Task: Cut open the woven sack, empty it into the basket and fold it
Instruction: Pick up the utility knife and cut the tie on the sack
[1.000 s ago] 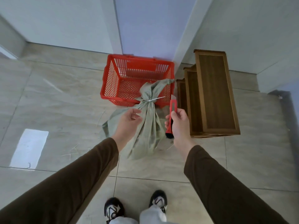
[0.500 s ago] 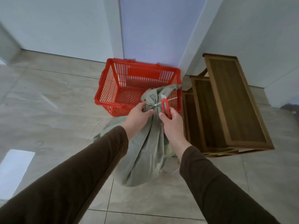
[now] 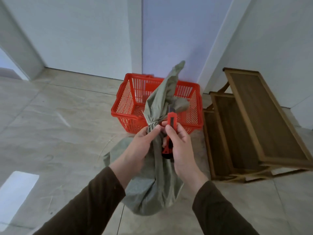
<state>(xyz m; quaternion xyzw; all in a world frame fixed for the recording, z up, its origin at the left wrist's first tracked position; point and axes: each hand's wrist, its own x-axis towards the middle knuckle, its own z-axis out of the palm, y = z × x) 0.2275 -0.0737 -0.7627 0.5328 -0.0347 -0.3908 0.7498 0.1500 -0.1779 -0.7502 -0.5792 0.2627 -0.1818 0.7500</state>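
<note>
A grey-green woven sack (image 3: 157, 187) stands on the tiled floor, its neck tied with a thin cord (image 3: 152, 123) and its loose top flopping over the red plastic basket (image 3: 125, 106) behind it. My left hand (image 3: 140, 146) is wrapped around the sack's neck just under the tie. My right hand (image 3: 179, 143) holds a red utility knife (image 3: 171, 126) upright, its short blade beside the tie on the right. I cannot tell whether the blade touches the cord.
Wooden slatted frames (image 3: 250, 122) lean against the wall to the right of the basket. White walls and a door panel (image 3: 169, 36) close off the back. Open tiled floor (image 3: 50, 124) spreads to the left.
The sack's top now stands taller and nearer to me. The knife has turned more upright next to the tie. The white strand that stuck out from the tie is no longer visible.
</note>
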